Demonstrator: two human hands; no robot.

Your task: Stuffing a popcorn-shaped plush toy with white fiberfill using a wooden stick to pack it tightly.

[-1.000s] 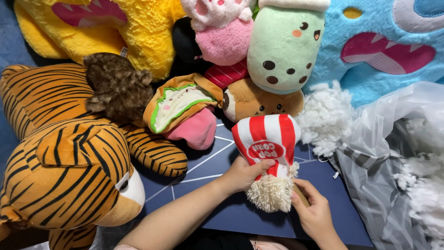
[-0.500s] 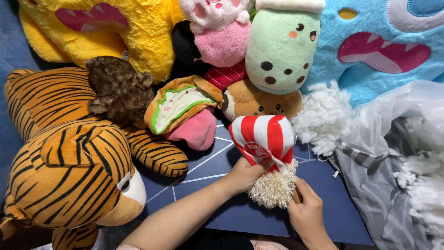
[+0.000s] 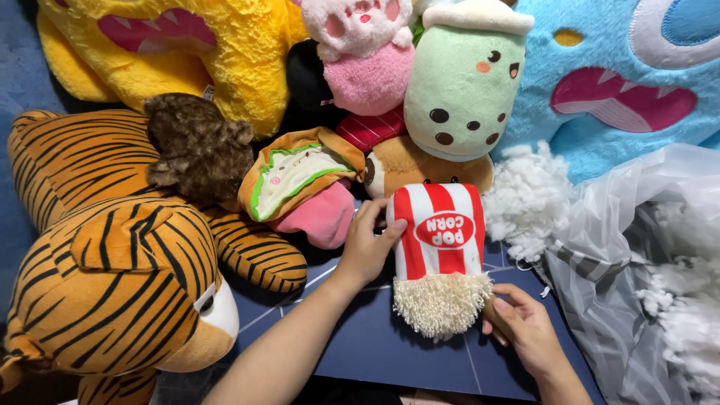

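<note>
A red-and-white striped popcorn plush [image 3: 439, 251] with a fuzzy cream top lies upside down on a dark blue mat [image 3: 390, 349]. My left hand [image 3: 369, 244] rests against its left side, fingers curled over the striped edge. My right hand [image 3: 523, 321] pinches the fuzzy cream end at its lower right corner. A heap of loose white stuffing [image 3: 529, 196] lies just right of the plush.
A large tiger plush [image 3: 112, 277] fills the left. A taco plush [image 3: 300, 176], brown curly plush [image 3: 196, 146], green drink plush [image 3: 466, 79], pink plush [image 3: 366, 52], yellow plush [image 3: 187, 45] and blue plush [image 3: 622, 82] crowd the back. A clear bag of stuffing [image 3: 652, 270] sits right.
The popcorn plush has been laid flatter and straighter on the mat. My left hand slid up from its lower edge to its left side. My right hand stayed at the fuzzy end.
</note>
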